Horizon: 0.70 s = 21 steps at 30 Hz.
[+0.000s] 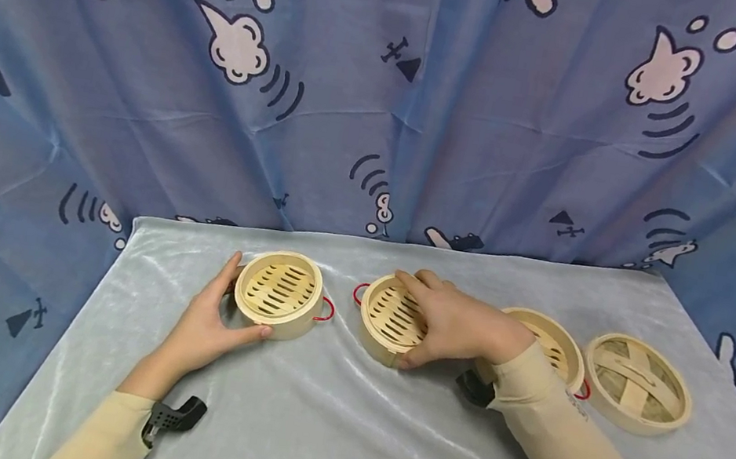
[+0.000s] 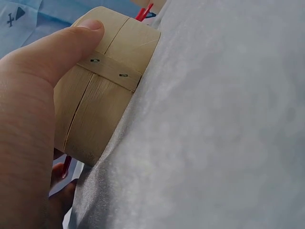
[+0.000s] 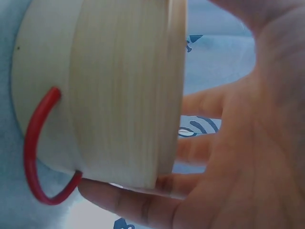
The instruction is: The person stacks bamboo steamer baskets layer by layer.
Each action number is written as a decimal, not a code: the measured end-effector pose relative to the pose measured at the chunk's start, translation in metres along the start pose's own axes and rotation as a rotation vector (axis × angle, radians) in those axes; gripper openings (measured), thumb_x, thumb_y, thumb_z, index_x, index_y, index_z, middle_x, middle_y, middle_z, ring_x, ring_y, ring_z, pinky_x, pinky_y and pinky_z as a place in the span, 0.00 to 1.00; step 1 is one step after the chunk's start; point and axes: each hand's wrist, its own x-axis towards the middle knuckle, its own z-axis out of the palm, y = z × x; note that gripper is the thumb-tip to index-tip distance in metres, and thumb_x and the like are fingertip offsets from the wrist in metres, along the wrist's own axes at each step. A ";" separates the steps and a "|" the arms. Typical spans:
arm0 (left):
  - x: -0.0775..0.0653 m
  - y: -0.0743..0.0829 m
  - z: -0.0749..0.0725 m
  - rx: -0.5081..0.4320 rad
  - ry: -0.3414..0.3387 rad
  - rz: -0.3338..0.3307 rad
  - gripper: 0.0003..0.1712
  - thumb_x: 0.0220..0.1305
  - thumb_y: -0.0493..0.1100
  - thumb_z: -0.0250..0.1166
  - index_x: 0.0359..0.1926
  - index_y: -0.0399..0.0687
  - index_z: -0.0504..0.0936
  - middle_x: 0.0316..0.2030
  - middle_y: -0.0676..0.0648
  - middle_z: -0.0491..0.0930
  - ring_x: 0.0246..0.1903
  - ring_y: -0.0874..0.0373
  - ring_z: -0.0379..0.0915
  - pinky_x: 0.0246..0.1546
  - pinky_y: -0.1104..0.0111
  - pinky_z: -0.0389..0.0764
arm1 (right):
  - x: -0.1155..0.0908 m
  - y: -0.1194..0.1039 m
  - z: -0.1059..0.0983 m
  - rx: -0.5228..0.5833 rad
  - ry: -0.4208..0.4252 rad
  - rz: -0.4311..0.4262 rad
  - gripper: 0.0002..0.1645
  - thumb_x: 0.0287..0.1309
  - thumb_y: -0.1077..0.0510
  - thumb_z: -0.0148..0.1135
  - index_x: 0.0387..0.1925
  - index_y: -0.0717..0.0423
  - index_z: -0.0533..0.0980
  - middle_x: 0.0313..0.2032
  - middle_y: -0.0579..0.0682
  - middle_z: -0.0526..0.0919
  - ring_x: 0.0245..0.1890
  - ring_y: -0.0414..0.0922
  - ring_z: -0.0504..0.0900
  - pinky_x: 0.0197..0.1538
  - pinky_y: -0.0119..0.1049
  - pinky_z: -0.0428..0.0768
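My left hand (image 1: 199,331) grips a small round bamboo steamer basket (image 1: 297,324) on the left, thumb on its near wall and fingers round its left side. A red loop handle sticks out of its right side. In the left wrist view the thumb lies on the side wall (image 2: 107,81), above a stapled bamboo strip. My right hand (image 1: 462,319) holds a second bamboo steamer basket (image 1: 374,341), its fingers over the far rim and its thumb at the near side. This basket's red handle (image 3: 32,148) shows in the right wrist view. Both baskets have slotted floors facing up.
Right of the second basket, a third bamboo steamer basket (image 1: 575,356) is partly hidden by my right forearm. Beside it a woven bamboo lid (image 1: 638,381) lies on the grey cloth-covered table (image 1: 338,431). A blue patterned curtain (image 1: 358,101) hangs behind the table.
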 end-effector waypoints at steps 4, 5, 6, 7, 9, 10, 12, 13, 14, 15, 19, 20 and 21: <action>0.001 -0.001 0.002 0.005 0.006 0.005 0.79 0.51 0.52 0.90 0.90 0.49 0.45 0.75 0.41 0.72 0.77 0.43 0.64 0.78 0.43 0.62 | 0.000 0.001 -0.001 0.025 0.016 -0.006 0.79 0.38 0.38 0.90 0.85 0.61 0.57 0.71 0.64 0.69 0.65 0.60 0.75 0.68 0.57 0.77; 0.000 -0.002 0.002 0.002 0.007 0.006 0.79 0.51 0.52 0.90 0.90 0.49 0.45 0.75 0.41 0.72 0.77 0.43 0.64 0.78 0.43 0.62 | 0.000 0.001 -0.001 0.030 0.021 -0.007 0.80 0.38 0.38 0.90 0.85 0.61 0.56 0.72 0.64 0.68 0.65 0.60 0.75 0.69 0.57 0.77; 0.000 -0.002 0.003 -0.002 0.009 0.008 0.79 0.51 0.52 0.91 0.90 0.49 0.45 0.75 0.42 0.73 0.76 0.44 0.65 0.77 0.44 0.63 | -0.001 0.001 -0.001 0.031 0.027 -0.004 0.80 0.38 0.38 0.90 0.86 0.60 0.56 0.72 0.64 0.68 0.66 0.60 0.74 0.69 0.57 0.76; 0.000 -0.002 0.002 0.002 0.007 0.010 0.79 0.51 0.52 0.90 0.90 0.49 0.45 0.74 0.42 0.73 0.76 0.44 0.65 0.77 0.43 0.63 | 0.000 0.001 -0.001 0.033 0.035 -0.001 0.80 0.38 0.37 0.90 0.86 0.59 0.56 0.73 0.63 0.67 0.67 0.59 0.74 0.69 0.57 0.76; -0.001 -0.002 0.002 0.003 0.002 0.014 0.78 0.52 0.52 0.90 0.90 0.49 0.45 0.74 0.43 0.74 0.76 0.45 0.66 0.77 0.44 0.63 | 0.000 0.000 -0.001 0.034 0.056 -0.002 0.81 0.38 0.36 0.89 0.86 0.57 0.56 0.72 0.62 0.67 0.67 0.58 0.74 0.70 0.57 0.76; -0.001 -0.002 0.002 0.003 0.002 0.015 0.78 0.51 0.52 0.90 0.90 0.48 0.45 0.74 0.43 0.74 0.76 0.45 0.66 0.77 0.45 0.63 | 0.001 -0.001 -0.001 0.037 0.070 -0.006 0.80 0.37 0.36 0.89 0.86 0.57 0.56 0.72 0.61 0.67 0.67 0.57 0.74 0.70 0.56 0.76; -0.002 -0.003 0.003 0.003 0.002 0.017 0.78 0.51 0.52 0.90 0.90 0.46 0.46 0.74 0.42 0.74 0.76 0.45 0.65 0.77 0.46 0.62 | 0.001 -0.002 -0.001 0.029 0.106 -0.019 0.80 0.37 0.35 0.88 0.86 0.56 0.56 0.71 0.60 0.68 0.67 0.56 0.73 0.70 0.56 0.75; -0.002 -0.003 0.004 0.003 0.001 0.018 0.78 0.52 0.52 0.90 0.90 0.46 0.46 0.74 0.42 0.73 0.77 0.45 0.64 0.78 0.46 0.62 | 0.002 -0.003 -0.001 0.028 0.125 -0.031 0.80 0.38 0.34 0.88 0.86 0.56 0.57 0.71 0.59 0.68 0.66 0.55 0.73 0.70 0.56 0.75; -0.002 -0.003 0.005 0.000 0.001 0.018 0.78 0.52 0.52 0.90 0.90 0.46 0.46 0.75 0.42 0.73 0.77 0.44 0.64 0.78 0.46 0.61 | 0.003 -0.003 -0.001 0.024 0.145 -0.046 0.79 0.38 0.33 0.87 0.86 0.56 0.56 0.71 0.59 0.68 0.67 0.55 0.73 0.71 0.56 0.75; -0.002 -0.003 0.005 0.000 0.004 0.019 0.78 0.52 0.52 0.90 0.90 0.46 0.46 0.76 0.41 0.72 0.78 0.44 0.63 0.78 0.46 0.61 | 0.004 -0.004 -0.002 0.022 0.168 -0.059 0.79 0.38 0.32 0.87 0.86 0.56 0.57 0.71 0.59 0.68 0.67 0.55 0.72 0.71 0.56 0.75; -0.003 -0.001 0.005 0.013 0.013 0.013 0.78 0.51 0.52 0.91 0.90 0.49 0.46 0.77 0.40 0.70 0.79 0.43 0.62 0.79 0.44 0.61 | 0.009 -0.008 -0.004 0.023 0.235 -0.103 0.79 0.40 0.29 0.85 0.86 0.56 0.57 0.71 0.57 0.69 0.66 0.53 0.73 0.70 0.53 0.76; -0.002 -0.001 0.004 0.019 0.014 0.016 0.78 0.51 0.52 0.91 0.90 0.50 0.46 0.78 0.40 0.70 0.79 0.43 0.62 0.79 0.44 0.61 | 0.011 -0.009 -0.005 0.025 0.247 -0.109 0.79 0.40 0.27 0.84 0.86 0.56 0.57 0.71 0.56 0.69 0.66 0.53 0.73 0.70 0.52 0.76; -0.002 0.000 0.003 0.025 0.014 0.022 0.78 0.51 0.52 0.91 0.90 0.49 0.46 0.77 0.40 0.70 0.78 0.43 0.62 0.79 0.45 0.61 | 0.012 -0.011 -0.006 0.028 0.260 -0.114 0.80 0.40 0.27 0.84 0.86 0.56 0.57 0.71 0.56 0.69 0.66 0.52 0.73 0.70 0.52 0.76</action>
